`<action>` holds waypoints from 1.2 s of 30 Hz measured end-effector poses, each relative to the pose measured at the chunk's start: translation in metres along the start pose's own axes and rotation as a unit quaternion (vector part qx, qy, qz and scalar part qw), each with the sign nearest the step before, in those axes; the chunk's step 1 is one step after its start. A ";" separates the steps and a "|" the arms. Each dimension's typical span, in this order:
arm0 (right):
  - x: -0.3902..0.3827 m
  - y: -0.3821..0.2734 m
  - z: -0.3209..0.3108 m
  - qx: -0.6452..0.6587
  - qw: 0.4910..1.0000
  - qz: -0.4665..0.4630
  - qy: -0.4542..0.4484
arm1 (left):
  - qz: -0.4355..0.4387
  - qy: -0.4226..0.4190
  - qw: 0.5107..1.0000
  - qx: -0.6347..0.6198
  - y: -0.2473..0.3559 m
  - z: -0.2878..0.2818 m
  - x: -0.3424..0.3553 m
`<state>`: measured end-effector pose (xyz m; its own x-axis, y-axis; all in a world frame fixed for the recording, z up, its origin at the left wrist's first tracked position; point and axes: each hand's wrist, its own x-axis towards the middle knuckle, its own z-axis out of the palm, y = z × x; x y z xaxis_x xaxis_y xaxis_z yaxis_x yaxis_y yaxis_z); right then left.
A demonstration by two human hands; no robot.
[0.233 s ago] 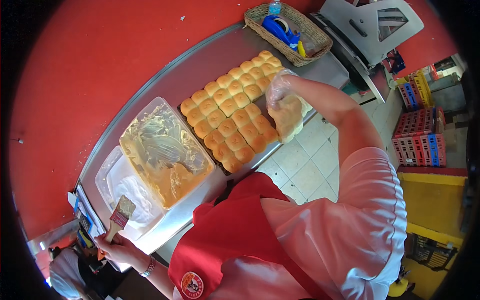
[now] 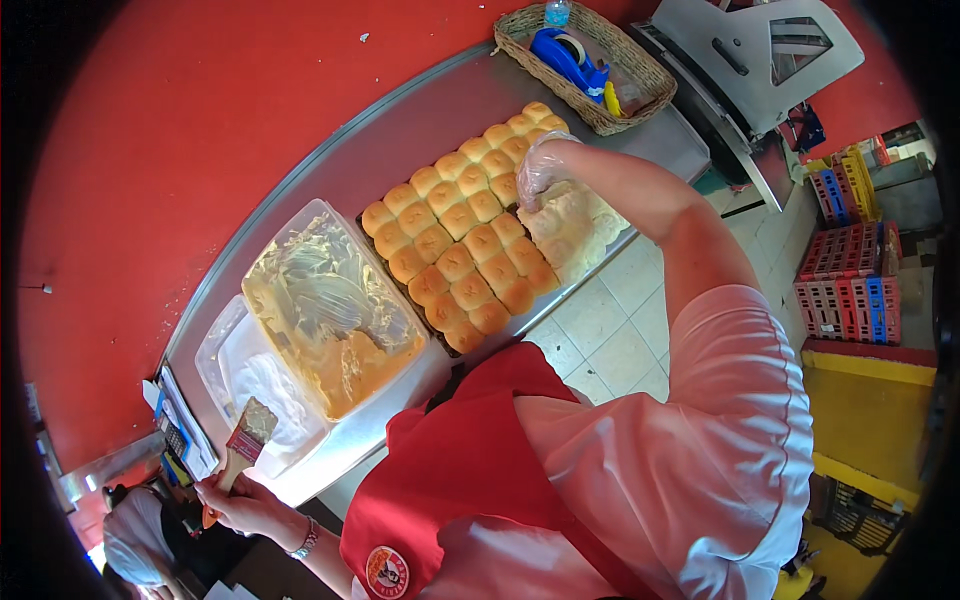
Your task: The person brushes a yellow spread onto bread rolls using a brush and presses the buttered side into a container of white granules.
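Note:
My left hand is closed around the wooden handle of a pastry brush; its bristles, coated with something pale, point up over the edge of a tub of white cream. My right hand, in a clear plastic glove, has its fingers bent down on the upper left corner of a slab of joined rolls. That slab lies with its pale, soft side up, beside several rows of golden-topped rolls. The gloved fingertips are partly hidden against the slab.
A large plastic tub of yellow-orange spread stands left of the rolls on the metal counter. At the far end are a wicker basket with a blue tape dispenser and a metal machine. Plastic crates stand to the right.
The slab under my right hand has come down from a tilted, folded hold to lie flat beside the other rolls. My right hand has shifted slightly left. My left hand still holds the brush.

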<state>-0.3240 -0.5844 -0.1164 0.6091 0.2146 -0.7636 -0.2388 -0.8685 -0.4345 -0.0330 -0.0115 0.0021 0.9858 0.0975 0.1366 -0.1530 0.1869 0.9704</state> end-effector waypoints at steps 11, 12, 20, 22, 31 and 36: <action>-0.022 -0.010 0.001 0.090 0.975 0.199 0.044 | 0.013 -0.073 0.996 0.045 0.008 0.028 -0.004; -0.045 -0.046 -0.016 0.092 0.962 0.232 0.109 | 0.062 -0.055 0.987 0.139 0.012 0.033 -0.013; -0.155 -0.111 0.066 0.036 0.849 0.167 0.500 | 0.018 -0.042 0.999 0.021 0.007 0.051 -0.004; -0.151 -0.133 0.107 0.117 0.740 0.318 0.581 | 0.014 -0.053 0.998 -0.012 -0.003 0.040 0.014; 0.073 -0.171 0.285 0.889 0.185 -0.040 0.417 | 0.011 -0.147 0.980 -0.131 0.011 0.050 0.041; 0.100 -0.197 0.235 0.869 0.070 0.025 0.489 | -0.020 -0.215 0.957 -0.192 0.020 0.021 0.058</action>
<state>-0.3940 -0.2872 -0.2192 0.1322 -0.6402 -0.7567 0.5276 0.6918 -0.4931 0.0227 -0.0221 0.0339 0.9161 -0.3130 0.2505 -0.0471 0.5365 0.8426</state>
